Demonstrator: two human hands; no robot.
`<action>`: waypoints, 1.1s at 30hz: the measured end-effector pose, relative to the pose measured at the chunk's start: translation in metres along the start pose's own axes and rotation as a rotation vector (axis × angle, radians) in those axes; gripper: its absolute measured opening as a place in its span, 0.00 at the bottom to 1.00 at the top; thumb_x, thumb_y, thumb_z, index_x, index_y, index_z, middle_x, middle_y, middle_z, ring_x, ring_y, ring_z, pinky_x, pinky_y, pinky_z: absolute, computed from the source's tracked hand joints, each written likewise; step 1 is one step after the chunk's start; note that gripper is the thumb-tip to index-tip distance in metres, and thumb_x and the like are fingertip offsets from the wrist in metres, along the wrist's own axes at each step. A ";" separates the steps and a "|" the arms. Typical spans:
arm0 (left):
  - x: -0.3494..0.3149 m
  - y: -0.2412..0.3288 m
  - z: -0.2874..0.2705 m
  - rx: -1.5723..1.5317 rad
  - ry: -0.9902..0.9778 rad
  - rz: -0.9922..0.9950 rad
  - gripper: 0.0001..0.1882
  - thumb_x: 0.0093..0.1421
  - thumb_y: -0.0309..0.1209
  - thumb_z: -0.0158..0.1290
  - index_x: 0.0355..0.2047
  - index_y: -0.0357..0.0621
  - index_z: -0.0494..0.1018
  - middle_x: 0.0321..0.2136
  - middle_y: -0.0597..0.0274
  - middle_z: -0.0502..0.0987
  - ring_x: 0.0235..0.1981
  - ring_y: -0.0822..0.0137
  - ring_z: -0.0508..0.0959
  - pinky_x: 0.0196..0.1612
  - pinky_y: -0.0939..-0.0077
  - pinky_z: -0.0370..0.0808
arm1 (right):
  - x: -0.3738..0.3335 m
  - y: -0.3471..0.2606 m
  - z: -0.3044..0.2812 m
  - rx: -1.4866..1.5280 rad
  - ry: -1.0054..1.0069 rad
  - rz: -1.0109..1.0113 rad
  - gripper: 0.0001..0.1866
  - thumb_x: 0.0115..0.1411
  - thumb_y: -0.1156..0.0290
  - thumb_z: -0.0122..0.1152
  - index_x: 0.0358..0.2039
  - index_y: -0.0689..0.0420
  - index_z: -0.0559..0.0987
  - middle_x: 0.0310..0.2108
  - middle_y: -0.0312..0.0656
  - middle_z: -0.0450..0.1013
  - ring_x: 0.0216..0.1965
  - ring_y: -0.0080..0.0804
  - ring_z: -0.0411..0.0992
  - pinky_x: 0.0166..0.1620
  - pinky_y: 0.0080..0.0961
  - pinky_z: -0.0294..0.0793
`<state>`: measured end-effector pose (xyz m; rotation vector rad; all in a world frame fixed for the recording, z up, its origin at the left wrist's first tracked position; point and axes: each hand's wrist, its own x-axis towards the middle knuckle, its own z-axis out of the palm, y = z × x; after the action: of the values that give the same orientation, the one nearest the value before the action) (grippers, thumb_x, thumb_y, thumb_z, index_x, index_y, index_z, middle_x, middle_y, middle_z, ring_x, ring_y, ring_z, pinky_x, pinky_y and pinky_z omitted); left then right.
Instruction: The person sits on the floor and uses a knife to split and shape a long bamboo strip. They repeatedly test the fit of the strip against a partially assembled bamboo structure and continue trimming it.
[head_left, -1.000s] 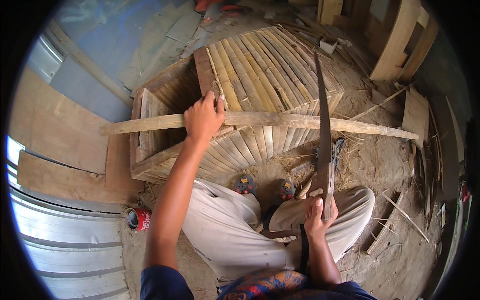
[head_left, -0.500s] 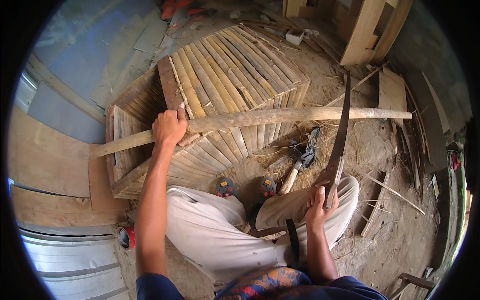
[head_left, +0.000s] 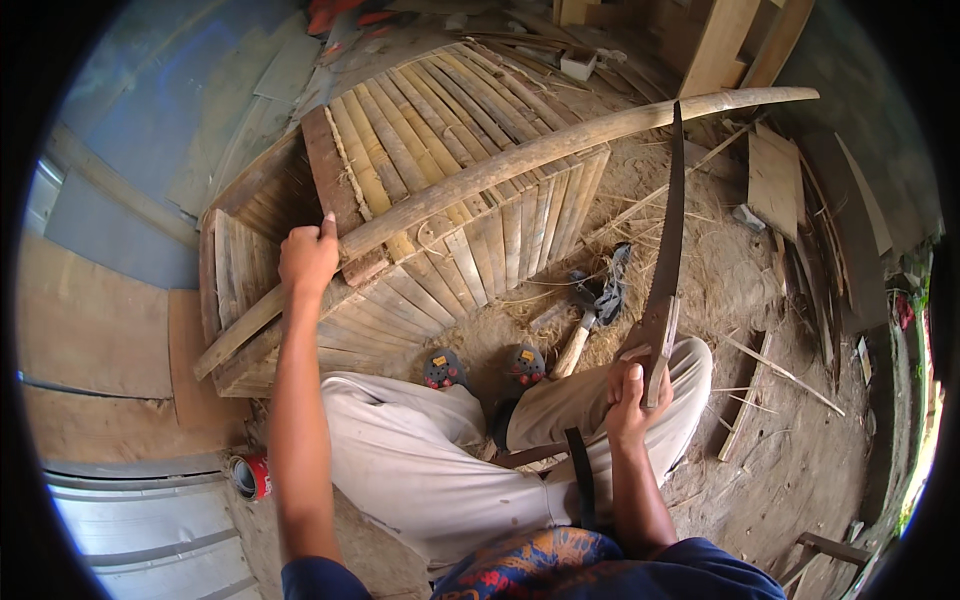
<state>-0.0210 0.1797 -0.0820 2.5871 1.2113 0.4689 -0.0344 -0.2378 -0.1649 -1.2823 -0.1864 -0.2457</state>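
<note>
My left hand is closed round a long, slightly bent wooden pole near its left end. The pole slants up to the right across a slatted wooden crate, whose left part is open and dark inside. In my right hand is a handsaw, gripped by its wooden handle over my right knee. Its toothed blade points upward, and the tip overlaps the pole in view; whether they touch I cannot tell.
A hammer lies by my feet beside a dark bundle. Boards lean at the right, with wood strips on the dirt floor. A red can stands at the left near metal sheeting.
The pole's right end has swung up and away from me, while its left end has dropped. My left hand shifted slightly left with it. The saw has hardly moved.
</note>
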 end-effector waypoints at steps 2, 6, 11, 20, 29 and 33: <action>0.002 0.002 -0.001 0.000 -0.039 -0.031 0.28 0.64 0.53 0.47 0.29 0.38 0.80 0.35 0.40 0.80 0.41 0.39 0.79 0.46 0.50 0.75 | -0.004 -0.001 0.004 -0.004 -0.025 0.012 0.18 0.66 0.60 0.58 0.38 0.65 0.70 0.18 0.33 0.64 0.16 0.16 0.60 0.18 0.17 0.55; 0.004 0.002 -0.013 0.042 -0.086 -0.011 0.27 0.65 0.52 0.45 0.32 0.39 0.80 0.37 0.40 0.80 0.43 0.40 0.79 0.47 0.50 0.75 | -0.017 -0.003 0.016 -0.033 -0.093 0.016 0.18 0.66 0.60 0.56 0.36 0.65 0.70 0.18 0.33 0.65 0.16 0.16 0.59 0.19 0.17 0.55; -0.009 0.007 -0.008 0.059 -0.106 0.027 0.26 0.66 0.50 0.45 0.32 0.39 0.78 0.34 0.41 0.81 0.40 0.42 0.80 0.45 0.48 0.75 | -0.027 -0.003 0.029 -0.063 -0.197 0.006 0.17 0.66 0.60 0.56 0.34 0.65 0.70 0.17 0.33 0.66 0.16 0.16 0.61 0.19 0.17 0.56; -0.021 -0.002 0.009 0.073 0.156 0.109 0.25 0.65 0.50 0.47 0.25 0.39 0.76 0.27 0.42 0.80 0.33 0.42 0.81 0.39 0.50 0.77 | -0.041 0.000 0.051 -0.090 -0.384 -0.052 0.20 0.67 0.56 0.54 0.31 0.62 0.67 0.15 0.35 0.61 0.13 0.18 0.56 0.17 0.19 0.51; -0.003 -0.042 -0.029 -0.010 -0.146 0.107 0.34 0.68 0.53 0.40 0.24 0.34 0.78 0.21 0.41 0.78 0.29 0.38 0.78 0.37 0.49 0.76 | -0.042 0.003 0.039 -0.154 -0.426 -0.102 0.19 0.66 0.57 0.54 0.31 0.63 0.67 0.15 0.34 0.60 0.13 0.19 0.56 0.16 0.20 0.51; -0.006 -0.045 -0.020 0.079 -0.083 0.133 0.33 0.69 0.51 0.40 0.23 0.32 0.78 0.24 0.39 0.79 0.31 0.38 0.79 0.40 0.47 0.76 | -0.039 0.007 0.043 -0.127 -0.389 -0.083 0.21 0.67 0.56 0.53 0.34 0.65 0.68 0.16 0.34 0.60 0.13 0.17 0.55 0.16 0.19 0.51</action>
<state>-0.0642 0.2048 -0.0804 2.7366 1.0567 0.3415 -0.0693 -0.1917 -0.1704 -1.4423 -0.5640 -0.0765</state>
